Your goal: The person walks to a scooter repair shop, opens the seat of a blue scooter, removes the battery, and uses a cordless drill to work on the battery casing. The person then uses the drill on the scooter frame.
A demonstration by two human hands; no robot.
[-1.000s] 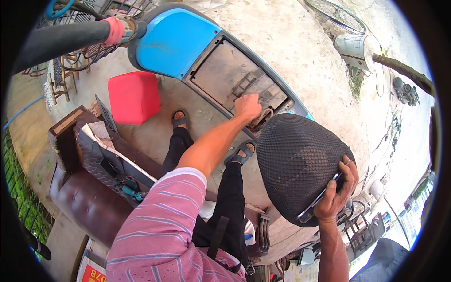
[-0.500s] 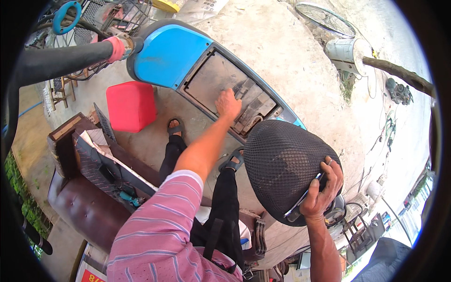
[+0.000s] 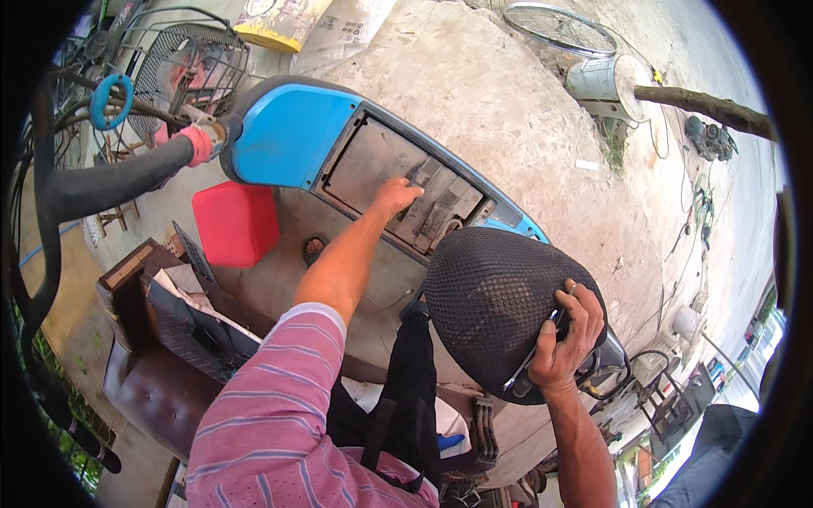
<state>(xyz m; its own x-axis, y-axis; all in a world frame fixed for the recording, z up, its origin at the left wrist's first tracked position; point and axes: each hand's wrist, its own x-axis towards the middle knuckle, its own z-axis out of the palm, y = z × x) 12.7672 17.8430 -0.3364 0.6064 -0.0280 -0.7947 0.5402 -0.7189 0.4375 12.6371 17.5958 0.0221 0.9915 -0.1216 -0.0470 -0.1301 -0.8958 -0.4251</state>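
Observation:
My left hand (image 3: 398,196) is in the open deck compartment (image 3: 356,152) of a blue scooter (image 3: 284,131), fingers closed at dark metal strips (image 3: 436,199) lying across it; what they hold is unclear. My right hand (image 3: 561,343) grips a slim silver tool (image 3: 525,364) against the side of the scooter's seat (image 3: 500,296), which has a black mesh cover. The handlebar (image 3: 118,178), with pink wrapping, reaches in from the left.
A red cube stool (image 3: 235,222) stands beside the deck, near my feet. A brown padded sofa (image 3: 152,398) is at lower left. Beyond the scooter are a bicycle wheel (image 3: 559,30), a white bucket (image 3: 605,85) with a wooden pole and a wire basket (image 3: 182,76).
My left hand has shifted leftward along the compartment, away from the seat. The view has shifted, bringing more of the wire basket into the picture. My right hand stays on the seat.

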